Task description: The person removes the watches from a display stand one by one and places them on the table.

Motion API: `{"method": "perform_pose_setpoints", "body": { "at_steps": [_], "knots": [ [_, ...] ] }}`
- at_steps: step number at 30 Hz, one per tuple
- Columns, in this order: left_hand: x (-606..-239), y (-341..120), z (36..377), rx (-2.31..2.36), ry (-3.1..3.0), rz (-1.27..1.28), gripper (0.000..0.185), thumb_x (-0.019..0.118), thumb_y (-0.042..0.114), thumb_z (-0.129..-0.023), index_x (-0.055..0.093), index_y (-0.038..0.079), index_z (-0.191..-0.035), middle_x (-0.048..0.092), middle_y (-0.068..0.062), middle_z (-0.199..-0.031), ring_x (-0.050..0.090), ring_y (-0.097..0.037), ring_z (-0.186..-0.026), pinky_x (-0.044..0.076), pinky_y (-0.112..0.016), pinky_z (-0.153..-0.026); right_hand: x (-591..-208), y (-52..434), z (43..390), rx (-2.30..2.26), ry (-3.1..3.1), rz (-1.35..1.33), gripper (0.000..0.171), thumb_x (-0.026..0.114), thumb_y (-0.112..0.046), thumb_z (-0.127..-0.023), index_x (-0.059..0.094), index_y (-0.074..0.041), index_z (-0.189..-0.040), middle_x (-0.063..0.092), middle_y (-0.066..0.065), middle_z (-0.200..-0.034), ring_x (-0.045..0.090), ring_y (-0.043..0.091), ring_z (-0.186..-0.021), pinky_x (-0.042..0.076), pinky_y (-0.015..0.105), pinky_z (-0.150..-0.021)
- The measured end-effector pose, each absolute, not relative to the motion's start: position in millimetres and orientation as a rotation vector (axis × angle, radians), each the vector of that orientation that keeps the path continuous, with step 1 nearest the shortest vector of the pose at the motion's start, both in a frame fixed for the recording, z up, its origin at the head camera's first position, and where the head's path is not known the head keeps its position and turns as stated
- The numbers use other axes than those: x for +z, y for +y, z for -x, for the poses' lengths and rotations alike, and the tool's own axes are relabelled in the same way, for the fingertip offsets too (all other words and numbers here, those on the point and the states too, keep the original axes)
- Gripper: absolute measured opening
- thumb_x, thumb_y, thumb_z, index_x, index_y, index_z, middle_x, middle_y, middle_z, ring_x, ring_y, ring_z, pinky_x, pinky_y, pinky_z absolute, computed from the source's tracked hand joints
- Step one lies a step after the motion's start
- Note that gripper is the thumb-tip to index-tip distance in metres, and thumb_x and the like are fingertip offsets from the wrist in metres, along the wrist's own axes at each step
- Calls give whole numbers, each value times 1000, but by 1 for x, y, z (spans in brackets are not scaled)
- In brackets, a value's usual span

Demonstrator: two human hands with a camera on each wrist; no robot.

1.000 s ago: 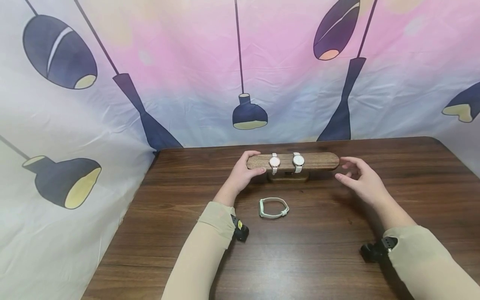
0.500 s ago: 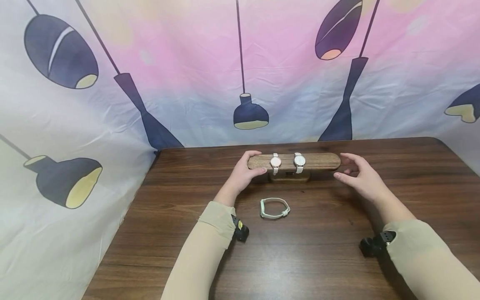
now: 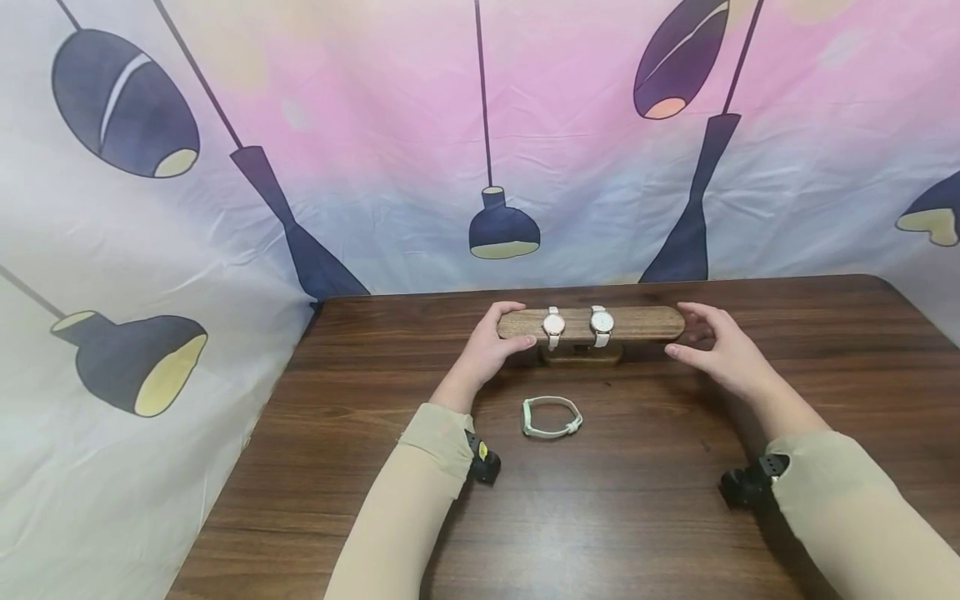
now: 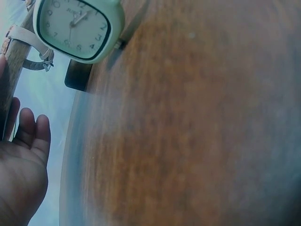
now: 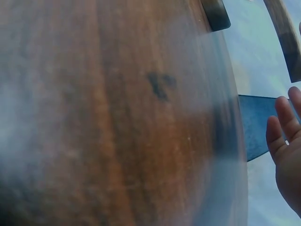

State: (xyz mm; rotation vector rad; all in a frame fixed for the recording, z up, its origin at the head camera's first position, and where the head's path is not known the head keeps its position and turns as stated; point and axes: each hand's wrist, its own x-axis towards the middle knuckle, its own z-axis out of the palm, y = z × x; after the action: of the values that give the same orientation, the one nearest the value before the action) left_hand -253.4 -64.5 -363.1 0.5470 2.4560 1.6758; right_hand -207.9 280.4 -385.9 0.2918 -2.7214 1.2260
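Note:
A wooden watch display stand [image 3: 645,323] with a long rounded bar stands near the back of the table. My left hand [image 3: 480,354] grips the bar's left end, thumb in front and fingers behind. At the other end is my right hand [image 3: 727,354], loosely curved, with thumb and fingertips right at the bar's end. Two watches with white straps are round the bar: a pink-faced watch [image 3: 553,324] and a white-faced watch [image 3: 602,322]. In front, a mint-green watch [image 3: 527,417] lies on its side with its strap buckled; its numbered square dial [image 4: 73,26] fills the left wrist view's top corner.
The dark brown wooden table [image 3: 600,525] reaches back to a hanging cloth [image 3: 405,225] printed with lamps. The stand's small base [image 3: 581,355] sits under the middle of the bar. Black wrist cameras [image 3: 486,465] hang under both sleeves.
My right hand has moved slightly left and closer to the right end of the bar. The left hand keeps its grip. The view has shifted a little.

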Motion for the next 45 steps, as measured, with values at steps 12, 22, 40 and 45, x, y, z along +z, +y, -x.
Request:
{"method": "perform_pose_setpoints", "body": {
  "at_steps": [12, 22, 40, 45],
  "knots": [
    [-361, -64, 252, 1667, 2468, -537, 52, 67, 11, -85, 46, 7, -132, 49, -17, -128, 49, -29, -108, 37, -42, -92, -381, 280, 214, 1228, -2751, -304, 73, 70, -27, -85, 34, -1, -142, 37, 28, -127, 43, 46, -110, 36, 57, -84],
    [-393, -65, 276, 1694, 2466, -529, 55, 71, 17, -84, 46, 15, -133, 49, -12, -130, 49, -27, -109, 37, -43, -93, -378, 277, 219, 1214, -2775, -320, 72, 71, -30, -84, 36, -3, -141, 35, 26, -129, 41, 45, -113, 33, 59, -88],
    [-397, -65, 279, 1701, 2495, -521, 53, 72, 20, -82, 49, 20, -129, 52, -6, -124, 52, -22, -105, 39, -41, -90, -372, 268, 233, 1142, -2739, -490, 70, 75, -23, -80, 42, 2, -137, 38, 26, -126, 35, 37, -113, 30, 50, -86],
    [-396, -65, 279, 1704, 2494, -534, 52, 72, 19, -83, 49, 18, -130, 53, -7, -122, 52, -22, -103, 40, -40, -89, -367, 265, 235, 1133, -2776, -505, 72, 75, -27, -80, 41, 0, -138, 39, 25, -127, 33, 39, -119, 28, 54, -92]
  ]
}}
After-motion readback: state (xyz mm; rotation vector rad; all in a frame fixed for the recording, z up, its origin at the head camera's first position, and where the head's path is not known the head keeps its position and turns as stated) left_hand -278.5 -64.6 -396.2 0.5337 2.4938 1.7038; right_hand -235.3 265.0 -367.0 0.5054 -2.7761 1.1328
